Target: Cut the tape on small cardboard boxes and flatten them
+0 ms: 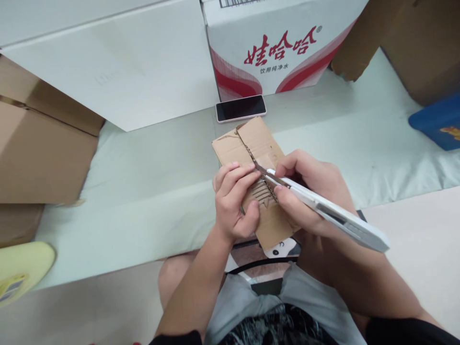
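A small brown cardboard box [260, 129] lies at the front edge of the cloth-covered surface, its top flaps meeting along a seam. Bent fingers of my left hand [237, 201] press on its left side, with the thumb near a torn patch of bare corrugation. In my right hand [316, 191] is a white utility knife [334, 211], its handle pointing towards me and to the right. The dark blade reaches the seam close to my left fingertips. How deep the tip goes cannot be seen.
A phone [240, 109] lies behind the box, before a white carton with red lettering [269, 52]. Another white carton [118, 67] and brown boxes [43, 153] stand left. A yellow container [25, 270] is at lower left, a blue one [438, 122] at right.
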`<state>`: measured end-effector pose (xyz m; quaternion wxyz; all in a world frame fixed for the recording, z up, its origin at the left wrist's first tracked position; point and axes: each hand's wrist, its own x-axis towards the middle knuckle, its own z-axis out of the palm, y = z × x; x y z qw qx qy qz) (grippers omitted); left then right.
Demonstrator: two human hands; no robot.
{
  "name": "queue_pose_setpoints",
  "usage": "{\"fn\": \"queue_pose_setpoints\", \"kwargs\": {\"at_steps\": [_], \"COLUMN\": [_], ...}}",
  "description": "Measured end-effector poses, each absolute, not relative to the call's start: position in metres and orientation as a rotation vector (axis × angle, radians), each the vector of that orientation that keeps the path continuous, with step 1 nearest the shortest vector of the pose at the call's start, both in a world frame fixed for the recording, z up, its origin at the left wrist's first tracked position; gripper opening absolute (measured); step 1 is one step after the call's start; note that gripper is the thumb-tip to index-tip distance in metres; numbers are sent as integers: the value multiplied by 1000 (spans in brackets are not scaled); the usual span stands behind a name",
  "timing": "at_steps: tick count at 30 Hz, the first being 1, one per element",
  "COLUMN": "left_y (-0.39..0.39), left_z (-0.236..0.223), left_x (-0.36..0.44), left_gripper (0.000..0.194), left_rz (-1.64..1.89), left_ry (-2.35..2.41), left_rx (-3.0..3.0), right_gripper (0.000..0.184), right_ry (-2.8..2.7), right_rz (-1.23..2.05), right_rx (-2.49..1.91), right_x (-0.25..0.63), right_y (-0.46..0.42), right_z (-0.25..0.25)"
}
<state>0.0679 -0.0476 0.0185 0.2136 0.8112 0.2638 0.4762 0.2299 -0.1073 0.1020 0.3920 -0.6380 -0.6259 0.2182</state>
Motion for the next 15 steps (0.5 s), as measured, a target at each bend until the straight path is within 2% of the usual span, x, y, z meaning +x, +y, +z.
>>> {"fn": "queue_pose_setpoints", "kwargs": {"at_steps": [15], "left_y": [-47], "left_z": [20], "left_x": [69], "left_gripper": [37], "left_rz": [1345], "left_ry": [730], "left_rx": [2239], "right_gripper": [11], "right_ry": [-1595], "right_rz": [543], "right_rx": [-1650], "right_x": [229], "right_y": [-107], "right_z": [101]}}
